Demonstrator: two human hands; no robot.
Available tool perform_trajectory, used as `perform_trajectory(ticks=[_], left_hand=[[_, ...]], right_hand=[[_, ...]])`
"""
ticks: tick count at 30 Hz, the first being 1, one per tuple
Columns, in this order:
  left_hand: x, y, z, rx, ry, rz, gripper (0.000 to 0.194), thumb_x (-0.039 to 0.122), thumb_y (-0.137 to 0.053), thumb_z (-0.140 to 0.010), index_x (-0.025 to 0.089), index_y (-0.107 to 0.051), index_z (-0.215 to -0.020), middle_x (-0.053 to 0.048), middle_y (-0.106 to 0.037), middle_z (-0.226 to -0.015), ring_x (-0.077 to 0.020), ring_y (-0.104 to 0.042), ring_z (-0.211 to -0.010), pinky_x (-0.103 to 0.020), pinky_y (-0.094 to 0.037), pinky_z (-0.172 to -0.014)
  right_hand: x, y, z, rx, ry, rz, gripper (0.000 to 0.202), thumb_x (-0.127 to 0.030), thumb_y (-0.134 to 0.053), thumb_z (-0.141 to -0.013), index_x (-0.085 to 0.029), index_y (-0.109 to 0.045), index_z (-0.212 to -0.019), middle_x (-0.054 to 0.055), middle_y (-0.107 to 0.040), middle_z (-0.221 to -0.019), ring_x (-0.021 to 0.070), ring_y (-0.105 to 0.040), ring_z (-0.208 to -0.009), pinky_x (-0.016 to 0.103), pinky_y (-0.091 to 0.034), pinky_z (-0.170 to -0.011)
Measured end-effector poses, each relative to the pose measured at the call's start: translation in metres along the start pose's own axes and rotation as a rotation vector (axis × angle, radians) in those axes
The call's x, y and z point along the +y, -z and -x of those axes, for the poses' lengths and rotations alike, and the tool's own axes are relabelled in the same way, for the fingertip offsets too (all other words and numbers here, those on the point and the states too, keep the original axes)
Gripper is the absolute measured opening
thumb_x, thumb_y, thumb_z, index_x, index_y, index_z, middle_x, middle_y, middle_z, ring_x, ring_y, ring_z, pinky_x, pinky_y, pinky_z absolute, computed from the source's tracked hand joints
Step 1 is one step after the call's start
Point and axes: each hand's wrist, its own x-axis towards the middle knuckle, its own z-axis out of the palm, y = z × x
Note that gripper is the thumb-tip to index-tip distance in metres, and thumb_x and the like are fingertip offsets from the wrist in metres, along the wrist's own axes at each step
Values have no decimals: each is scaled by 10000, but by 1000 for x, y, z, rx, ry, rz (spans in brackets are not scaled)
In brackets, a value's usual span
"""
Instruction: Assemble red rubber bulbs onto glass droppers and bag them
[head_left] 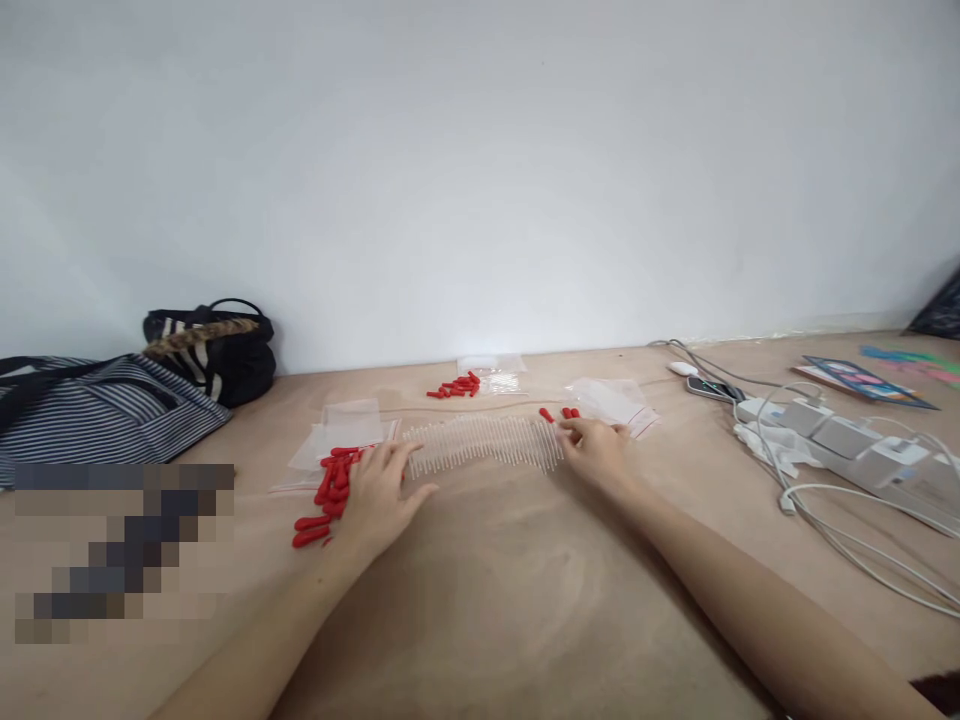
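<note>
A row of thin white sticks (480, 438) lies side by side across the middle of the cloth. My left hand (382, 495) is spread at the row's left end, thumb stretched out, partly covering a pile of red club-shaped pieces (334, 485). At the opposite end, my right hand (600, 452) has its thumb and forefinger drawn together by the last sticks. Whatever may be between those fingertips is too small to make out. Just beyond it lie a few loose red pieces (570, 412).
Clear plastic bags (352, 425) lie behind the left pile, with another plastic bag (611, 400) at right. More red pieces (454, 386) sit near the wall. A power strip (847, 450) with white cables is far right; a striped bag (112, 410) is left.
</note>
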Motion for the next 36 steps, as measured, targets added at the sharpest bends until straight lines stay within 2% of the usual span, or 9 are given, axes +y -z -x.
perform_trajectory(ticks=[2,4,8,14,18,27,32,36], left_hand=[[-11,12,-5,-55,51,-125,277,324,-609,-698,205,-591,-947,-68,-575,-965,-275,-480,-944,-394,-356,-799],[-18,21,-8,-130,97,-197,220,348,-608,-693,214,-619,-868,-61,-580,-927,-271,-488,-905,-376,-360,-762],[-22,22,-8,-211,116,-260,180,336,-621,-682,212,-645,-810,-73,-583,-929,-285,-483,-924,-380,-357,-749],[-24,10,-5,-137,24,-379,124,310,-576,-724,215,-644,-764,-84,-592,-898,-287,-495,-902,-396,-358,-733],[-23,7,-4,-133,35,-389,120,279,-546,-743,203,-640,-740,-87,-591,-883,-287,-497,-898,-384,-366,-715],[-19,9,-5,-164,76,-368,113,257,-563,-746,175,-641,-754,-86,-612,-874,-281,-513,-870,-372,-379,-731],[-14,10,-6,-94,83,-361,93,244,-560,-751,189,-634,-763,-84,-607,-874,-283,-521,-873,-371,-383,-722],[-9,7,-5,-9,11,-253,96,211,-522,-771,166,-605,-759,-89,-590,-850,-272,-519,-860,-373,-392,-737]], right_hand=[[7,1,-8,6,-91,85,252,-316,-415,-815,-223,-637,-890,41,-662,-782,215,-549,-856,375,-220,-787],[9,0,-12,-28,-97,165,272,-323,-390,-826,-219,-640,-852,52,-663,-809,232,-539,-892,383,-219,-787],[6,-1,-11,-95,-77,275,288,-289,-366,-836,-192,-636,-806,87,-659,-826,244,-540,-887,395,-228,-794],[7,-6,-12,-73,-60,312,278,-284,-357,-838,-183,-611,-886,110,-629,-952,267,-524,-930,415,-248,-784],[7,-11,-15,-65,-82,290,274,-304,-374,-828,-189,-616,-887,109,-610,-993,266,-517,-948,421,-250,-784],[1,-11,-19,-191,-139,312,319,-341,-398,-797,-183,-655,-694,111,-646,-802,275,-547,-889,438,-266,-795],[2,-13,-22,-214,-147,323,321,-329,-401,-784,-171,-648,-655,117,-652,-772,256,-580,-804,436,-280,-792],[1,-13,-22,-210,-136,322,303,-295,-399,-782,-164,-634,-643,116,-652,-767,255,-586,-788,425,-288,-771]])
